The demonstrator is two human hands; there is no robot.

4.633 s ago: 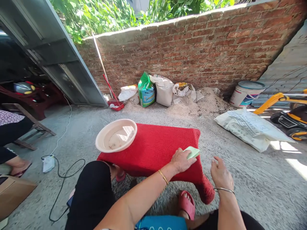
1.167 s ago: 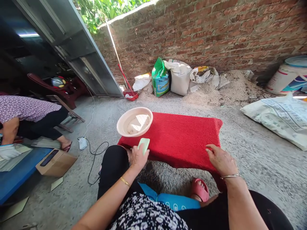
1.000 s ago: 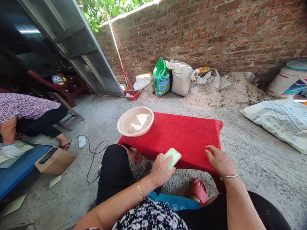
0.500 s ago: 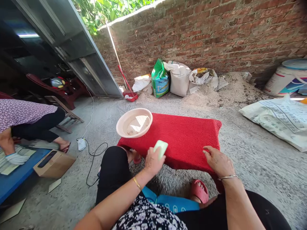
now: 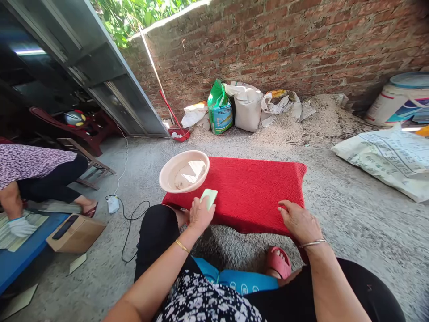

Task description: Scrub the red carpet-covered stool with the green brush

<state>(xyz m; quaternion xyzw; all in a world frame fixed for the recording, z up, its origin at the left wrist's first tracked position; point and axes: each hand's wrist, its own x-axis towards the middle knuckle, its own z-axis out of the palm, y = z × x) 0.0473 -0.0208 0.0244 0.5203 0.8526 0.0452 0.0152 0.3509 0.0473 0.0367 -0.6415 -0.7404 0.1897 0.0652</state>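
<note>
In my left hand (image 5: 200, 215) is a pale green, flat block (image 5: 209, 197) with rounded corners; I cannot tell what it is made of. The hand hovers over the front left of a red cloth (image 5: 251, 188) draped on a low bench, close to a pale pink basin (image 5: 164, 179). Shallow water with dark bits lies in the basin, which stands at the bench's left end. My right hand (image 5: 300, 223) is at the cloth's right front edge, empty, with thumb and fingers apart.
At the left, a co-worker's gloved hand (image 5: 22, 227) rests on boards on a blue table (image 5: 43, 232). A cardboard box (image 5: 75, 232) and a cable (image 5: 125, 232) lie on the floor. Sacks (image 5: 248, 107) and a large bucket (image 5: 398, 100) stand along the brick wall.
My left hand has moved left with the pale green block, nearer the basin. My right hand stays at the cloth's right edge. The view has shifted slightly.
</note>
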